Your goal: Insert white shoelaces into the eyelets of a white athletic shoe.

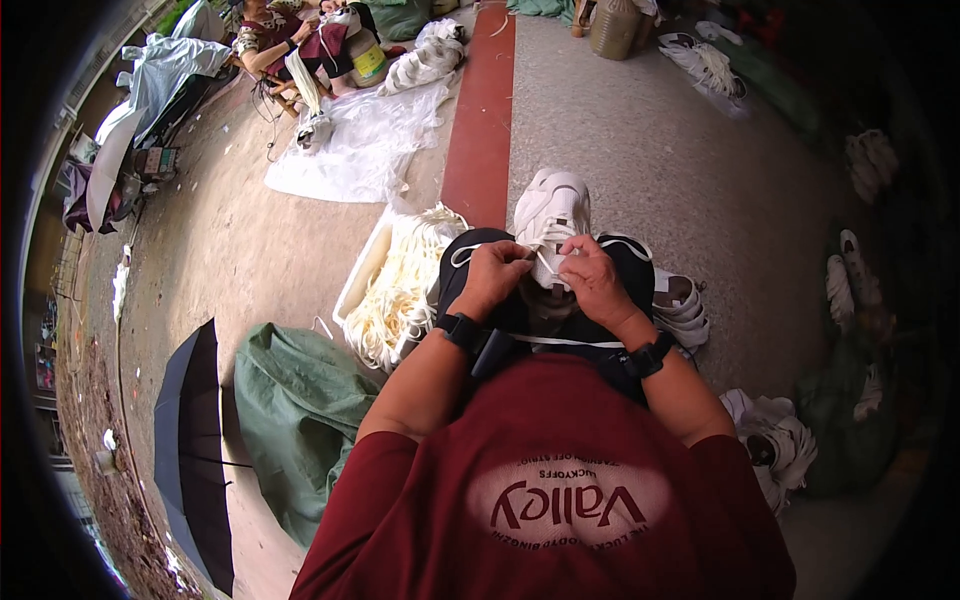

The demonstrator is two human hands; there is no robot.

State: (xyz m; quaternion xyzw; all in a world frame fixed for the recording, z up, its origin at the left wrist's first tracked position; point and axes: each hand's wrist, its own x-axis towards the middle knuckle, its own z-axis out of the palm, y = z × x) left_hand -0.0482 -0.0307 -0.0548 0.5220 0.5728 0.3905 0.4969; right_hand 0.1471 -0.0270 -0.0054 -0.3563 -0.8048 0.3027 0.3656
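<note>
A white sneaker (555, 200) rests between my knees, toe pointing away from me. White shoelace (543, 264) is threaded through its upper eyelets. My left hand (495, 275) is closed in a pinch on the lace at the shoe's left side, and a loop of lace trails out over my left knee. At the opposite side my right hand (597, 282) pinches the lace too, its fingertips close to the tongue. Another lace end lies across my right knee. The hands partly cover the shoe's opening.
Left of my knee is a white box (362, 262) heaped with cream laces (400, 295). A green sack (295, 415) and a dark umbrella (195, 455) lie farther left. White shoes (682, 310) sit by my right leg. A seated person (285, 45) is at far left beside plastic sheeting (350, 150).
</note>
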